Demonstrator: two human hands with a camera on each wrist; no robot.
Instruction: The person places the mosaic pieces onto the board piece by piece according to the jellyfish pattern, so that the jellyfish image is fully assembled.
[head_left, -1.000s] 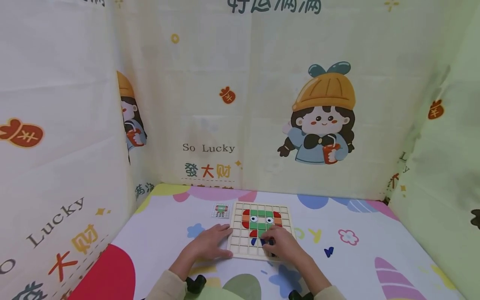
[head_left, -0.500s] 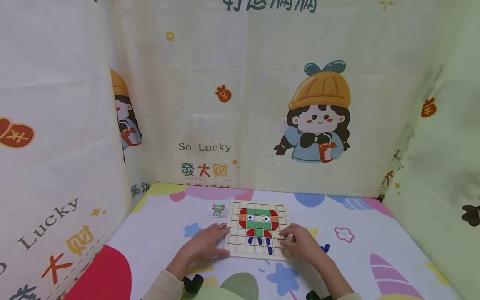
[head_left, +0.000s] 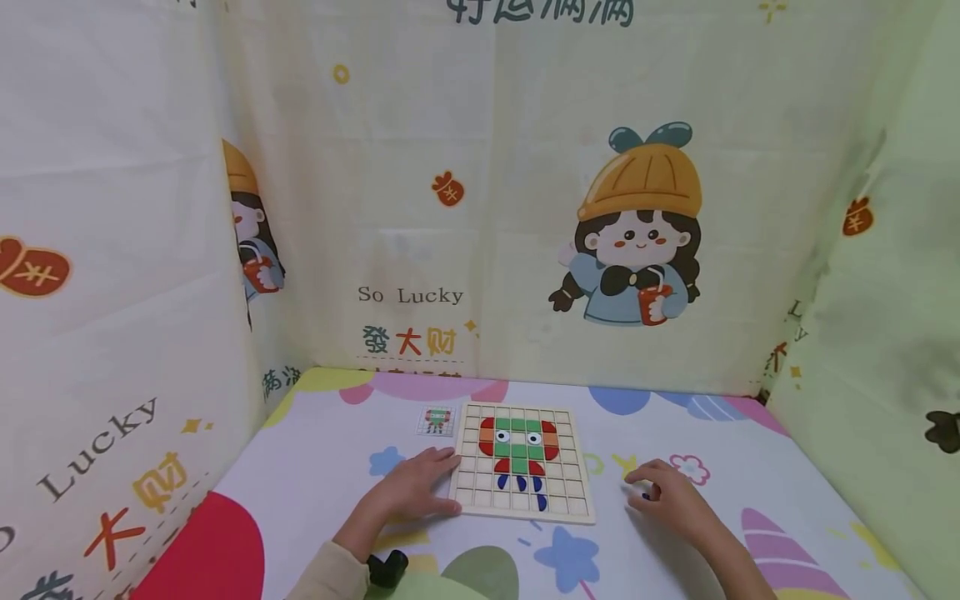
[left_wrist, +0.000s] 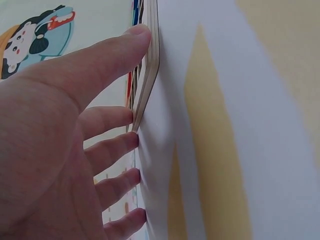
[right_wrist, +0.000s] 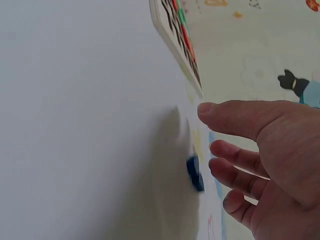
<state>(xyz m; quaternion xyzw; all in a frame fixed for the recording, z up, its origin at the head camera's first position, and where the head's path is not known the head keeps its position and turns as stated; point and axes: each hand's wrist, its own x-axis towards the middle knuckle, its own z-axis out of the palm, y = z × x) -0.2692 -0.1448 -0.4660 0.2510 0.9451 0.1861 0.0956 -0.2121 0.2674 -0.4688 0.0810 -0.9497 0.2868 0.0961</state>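
A wooden grid board (head_left: 480, 493) lies on the table, bearing a figure of green, red, orange and eye-marked tiles, with several dark blue half-round pieces (head_left: 542, 502) below. My left hand (head_left: 411, 487) rests against its left edge, fingers extended. The left wrist view shows the thumb (left_wrist: 135, 37) on the board's rim and the other fingertips beside it. Right of the board my right hand (head_left: 675, 500) hovers with loosely bent fingers, holding nothing. Just under its fingertips, small blue pieces (right_wrist: 195, 172) lie on the table, mostly hidden by the hand in the head view.
A small picture card (head_left: 437, 421) showing a similar figure lies by the board's upper left corner. The table cover (head_left: 555, 558) is printed with coloured shapes. Patterned cloth walls (head_left: 525, 250) stand behind and at both sides.
My right hand has left the board's lower rows and moved right to the loose blue pieces. A blue piece it covered now shows in the lower row. The left hand stays put.
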